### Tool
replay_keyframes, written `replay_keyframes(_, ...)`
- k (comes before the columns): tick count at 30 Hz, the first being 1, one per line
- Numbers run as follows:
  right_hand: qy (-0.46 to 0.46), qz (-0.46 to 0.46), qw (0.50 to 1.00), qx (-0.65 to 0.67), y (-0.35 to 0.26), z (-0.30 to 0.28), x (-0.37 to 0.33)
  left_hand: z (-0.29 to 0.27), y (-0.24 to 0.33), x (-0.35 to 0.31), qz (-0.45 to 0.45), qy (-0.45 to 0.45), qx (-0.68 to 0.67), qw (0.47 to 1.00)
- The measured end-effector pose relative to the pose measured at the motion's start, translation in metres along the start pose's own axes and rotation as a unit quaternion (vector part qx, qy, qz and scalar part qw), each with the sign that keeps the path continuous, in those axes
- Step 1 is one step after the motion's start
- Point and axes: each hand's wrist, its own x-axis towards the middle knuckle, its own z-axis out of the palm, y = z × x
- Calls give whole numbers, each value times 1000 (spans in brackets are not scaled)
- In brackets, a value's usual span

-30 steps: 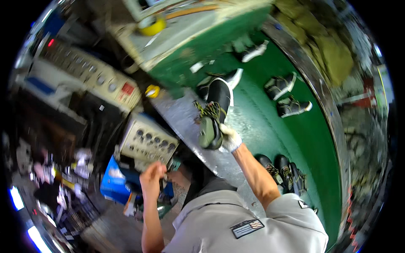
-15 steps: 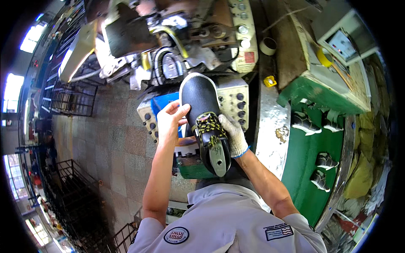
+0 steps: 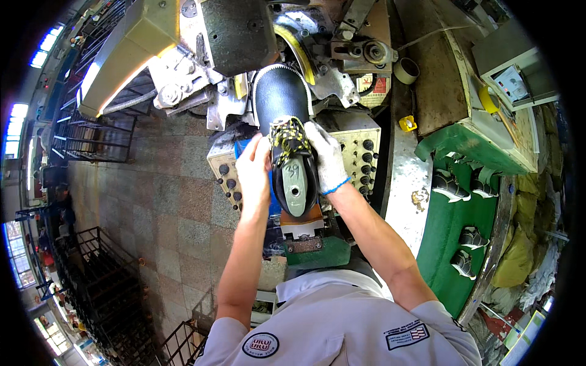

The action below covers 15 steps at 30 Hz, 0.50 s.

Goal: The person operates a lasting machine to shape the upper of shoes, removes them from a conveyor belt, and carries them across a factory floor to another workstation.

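Note:
A black shoe upper [image 3: 282, 100] with yellow-and-black laces sits on a grey last [image 3: 296, 190], toe pointing into a big metal machine [image 3: 244, 43]. My bare left hand [image 3: 254, 177] grips the shoe's left side by the laces. My right hand [image 3: 327, 157], in a white glove with a blue cuff, holds its right side. Both hands press the shoe against the machine's mount [image 3: 302, 229].
Control panels with round buttons [image 3: 360, 155] flank the shoe. A green conveyor [image 3: 445, 232] at right carries several black shoes [image 3: 450, 186]. A tape roll [image 3: 405, 70] and a yellow object [image 3: 408, 124] lie on the metal table. Black wire racks [image 3: 101, 280] stand on the tiled floor at left.
I have carried the shoe from the green conveyor over to the machine. My left hand has joined the right on it, and the toe now sits further into the machine.

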Motion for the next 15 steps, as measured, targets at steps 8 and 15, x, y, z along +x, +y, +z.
replay_keyframes(8,22,-81,988,-130,27,5,4,2,3,-13,-128,-53,-140,980)
replay_keyframes(15,-1,6,1000,-27,9,2,7,3,-23,0,-98,-45,-126,986)
